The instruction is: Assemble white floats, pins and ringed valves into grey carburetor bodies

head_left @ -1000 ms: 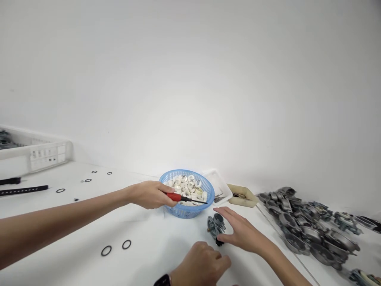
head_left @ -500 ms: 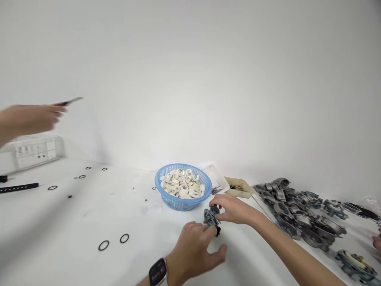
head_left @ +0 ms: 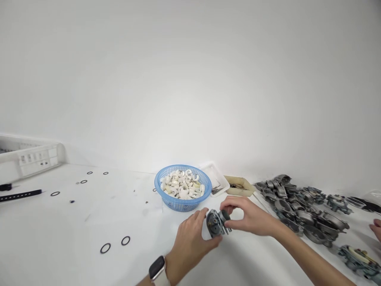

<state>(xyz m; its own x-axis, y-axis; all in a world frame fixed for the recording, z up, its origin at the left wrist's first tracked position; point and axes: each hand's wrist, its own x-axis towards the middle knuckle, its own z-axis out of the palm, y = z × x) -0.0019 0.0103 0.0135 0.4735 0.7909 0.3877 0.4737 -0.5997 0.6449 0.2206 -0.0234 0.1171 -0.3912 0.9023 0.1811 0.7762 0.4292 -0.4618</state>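
Carburettor (head_left: 214,224) newly tilted between both hands (head_left: 190,237) (head_left: 253,217) (basket (head_left: 182,204) beyond)

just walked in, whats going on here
A person's bare right hand pinches the right side of a grey metal part with a hollow round face, while the left hand, with a white-strapped watch, curves around its left side. Just beyond sits a round blue plastic basket holding many white curved pieces. A heap of dark metal parts lies to the right, and another person's hand shows at the right edge.
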